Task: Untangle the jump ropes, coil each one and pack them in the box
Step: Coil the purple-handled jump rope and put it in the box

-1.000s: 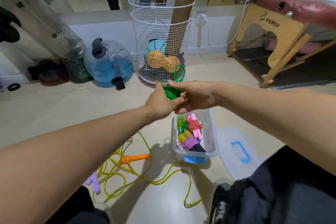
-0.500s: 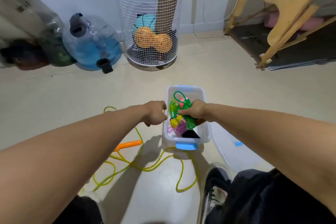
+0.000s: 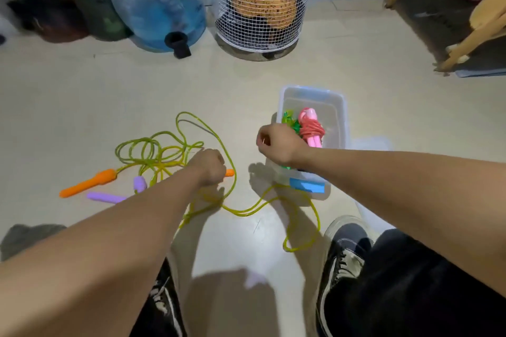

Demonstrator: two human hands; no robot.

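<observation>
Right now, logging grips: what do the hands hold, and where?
Left hand grips an orange handle near its end; right hand holds nothing.

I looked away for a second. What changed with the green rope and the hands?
The green rope went from both hands into the box; the right hand let go. The left hand moved down to an orange handle on the floor. The yellow rope stays tangled.

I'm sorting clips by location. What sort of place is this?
Probably a gym or physiotherapy room. A wire basket of balls stands by the wall beside a water-filled training bag, jump ropes lie on the floor, and wooden table legs show at right.
</observation>
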